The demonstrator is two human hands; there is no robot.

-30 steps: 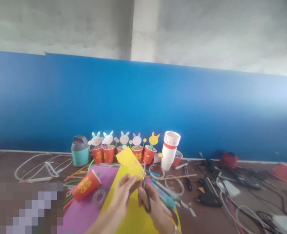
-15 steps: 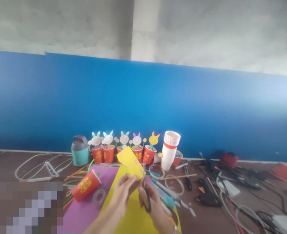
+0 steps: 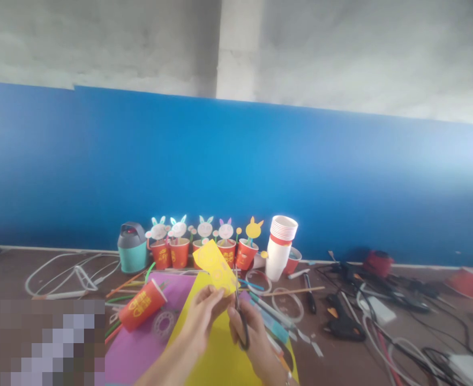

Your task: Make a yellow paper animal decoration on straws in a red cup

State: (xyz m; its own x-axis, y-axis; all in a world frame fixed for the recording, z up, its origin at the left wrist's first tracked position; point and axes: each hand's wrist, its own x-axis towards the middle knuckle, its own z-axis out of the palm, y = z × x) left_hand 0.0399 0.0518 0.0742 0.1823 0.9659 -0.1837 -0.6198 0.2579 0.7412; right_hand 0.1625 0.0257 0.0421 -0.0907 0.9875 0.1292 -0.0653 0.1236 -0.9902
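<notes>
A piece of yellow paper (image 3: pixel 214 262) with faint outlines drawn on it is pinched at its lower edge by my left hand (image 3: pixel 204 311). My right hand (image 3: pixel 252 327) grips a pair of scissors (image 3: pixel 242 327) by the dark handles, blades pointing up at the paper's right edge. Under both hands lies a large yellow sheet (image 3: pixel 216 354), partly over a purple sheet (image 3: pixel 135 354). On the purple sheet a red paper cup (image 3: pixel 143 305) lies on its side, beside a white ring-shaped roll (image 3: pixel 164 324).
Red cups (image 3: pixel 180 253) with rabbit-face cutouts line the back, next to a stack of white cups (image 3: pixel 279 249). A teal container (image 3: pixel 132 249) stands left. To the right lie a black glue gun (image 3: pixel 343 324), a marker (image 3: pixel 309 295) and tangled cables (image 3: pixel 381 343). A blue panel (image 3: pixel 236 171) rises behind.
Almost nothing differs. The yellow paper has shifted very slightly; both hands and the scissors stay in nearly the same place.
</notes>
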